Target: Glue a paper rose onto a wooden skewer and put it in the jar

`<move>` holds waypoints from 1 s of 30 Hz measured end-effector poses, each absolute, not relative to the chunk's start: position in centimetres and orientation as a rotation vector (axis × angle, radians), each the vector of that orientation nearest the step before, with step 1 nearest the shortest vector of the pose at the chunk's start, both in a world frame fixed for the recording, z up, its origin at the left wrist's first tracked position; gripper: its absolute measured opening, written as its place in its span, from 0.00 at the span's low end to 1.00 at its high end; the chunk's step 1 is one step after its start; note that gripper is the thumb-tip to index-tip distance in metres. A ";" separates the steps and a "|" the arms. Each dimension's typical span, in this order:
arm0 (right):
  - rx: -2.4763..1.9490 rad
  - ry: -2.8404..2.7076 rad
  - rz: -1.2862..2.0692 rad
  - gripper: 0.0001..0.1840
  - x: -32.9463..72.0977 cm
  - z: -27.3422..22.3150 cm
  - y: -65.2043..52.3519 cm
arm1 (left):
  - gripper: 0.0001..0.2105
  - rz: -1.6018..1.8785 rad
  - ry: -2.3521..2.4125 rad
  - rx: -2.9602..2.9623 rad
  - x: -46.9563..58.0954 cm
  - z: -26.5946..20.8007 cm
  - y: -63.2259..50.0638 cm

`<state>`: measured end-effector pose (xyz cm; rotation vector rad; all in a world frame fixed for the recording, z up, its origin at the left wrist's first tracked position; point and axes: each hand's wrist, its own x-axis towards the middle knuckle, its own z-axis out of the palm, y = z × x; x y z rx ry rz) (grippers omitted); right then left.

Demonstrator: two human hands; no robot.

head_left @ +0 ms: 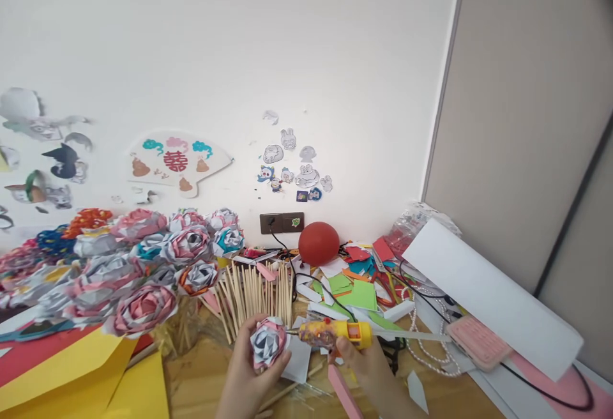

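My left hand point(256, 368) is closed round a small pink and white paper flower point(268, 342), held just above the table. In my right hand point(366, 365) is a yellow hot glue gun point(335, 335), its metal nozzle pointing left and reaching the flower's right edge. Whether the nozzle touches the paper I cannot tell. A clear glue stick point(407, 335) juts out of the gun's back end. Below the gun lies a folded pink paper strip point(343, 393), close to my right hand.
Many paper flowers point(143, 310) crowd the left. Thin wooden sticks point(258, 291) stand bundled behind my left hand. A red balloon point(318, 243), green paper scraps point(361, 294), bead strings point(431, 358), a pink case point(479, 341) and a white paper roll point(493, 297) lie behind and right. Cords cross there.
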<state>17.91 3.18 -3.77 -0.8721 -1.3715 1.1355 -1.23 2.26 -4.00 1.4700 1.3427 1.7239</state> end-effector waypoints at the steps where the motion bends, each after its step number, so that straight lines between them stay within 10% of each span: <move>1: -0.890 -1.382 1.130 0.25 17.9 -3.8 3.1 | 0.24 1.710 1.349 1.479 -1.2 -3.7 2.1; 30: -1.007 -1.040 1.324 0.31 17.1 -3.5 2.7 | 0.21 1.528 1.482 1.642 -2.3 -3.5 2.6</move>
